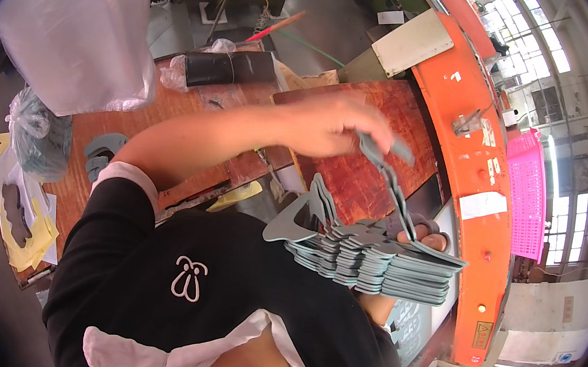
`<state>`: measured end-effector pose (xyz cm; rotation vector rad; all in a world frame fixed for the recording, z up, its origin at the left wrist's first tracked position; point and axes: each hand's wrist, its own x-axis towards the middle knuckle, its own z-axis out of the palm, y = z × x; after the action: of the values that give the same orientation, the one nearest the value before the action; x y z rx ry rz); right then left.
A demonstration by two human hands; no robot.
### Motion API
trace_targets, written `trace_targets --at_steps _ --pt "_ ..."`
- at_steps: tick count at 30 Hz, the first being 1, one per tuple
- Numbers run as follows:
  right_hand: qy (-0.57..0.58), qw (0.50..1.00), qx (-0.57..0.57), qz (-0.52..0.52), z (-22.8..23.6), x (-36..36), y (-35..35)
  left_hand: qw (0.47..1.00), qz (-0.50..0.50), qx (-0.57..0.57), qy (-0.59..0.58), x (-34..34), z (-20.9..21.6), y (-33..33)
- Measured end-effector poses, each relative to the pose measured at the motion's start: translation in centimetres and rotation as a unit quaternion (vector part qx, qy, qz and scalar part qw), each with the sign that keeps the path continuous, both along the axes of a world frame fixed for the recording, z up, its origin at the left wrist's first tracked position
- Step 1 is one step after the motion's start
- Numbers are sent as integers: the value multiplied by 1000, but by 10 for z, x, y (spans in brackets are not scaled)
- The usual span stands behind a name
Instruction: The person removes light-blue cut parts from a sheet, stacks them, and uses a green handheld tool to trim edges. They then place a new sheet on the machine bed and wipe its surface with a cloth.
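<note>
The right hand [424,236] is mostly hidden under a stack [372,261] of grey cut pieces — only fingertips show at its 2 o'clock edge, gripping it from below. The left hand [333,126], above at 11 o'clock, pinches one grey strip [394,184] that hangs down to the stack; its fingertips are turned away and hard to read. Behind lies the wooden counter [375,171], with a black roll [231,67] at 11 o'clock, a clear bag [73,21] far left and an orange machine arm [473,168] at 3 o'clock.
</note>
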<state>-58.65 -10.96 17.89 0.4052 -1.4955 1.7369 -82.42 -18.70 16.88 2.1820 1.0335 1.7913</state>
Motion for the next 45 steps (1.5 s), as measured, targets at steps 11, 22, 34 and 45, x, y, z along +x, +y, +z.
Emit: trace_targets --at_steps 11,22,34,45 --pt "-138 970 -27 -200 -28 38 21 760 -406 -353 -365 37 -73 -47" --pt "-93 990 -42 -100 -32 22 30 952 -56 -213 -212 32 -39 -67" --pt "-169 977 -113 -62 -21 6 8 782 -344 -319 -409 15 -56 -62" --pt "-69 985 -156 -35 -19 11 8 947 -94 -223 -211 1 -19 -79"
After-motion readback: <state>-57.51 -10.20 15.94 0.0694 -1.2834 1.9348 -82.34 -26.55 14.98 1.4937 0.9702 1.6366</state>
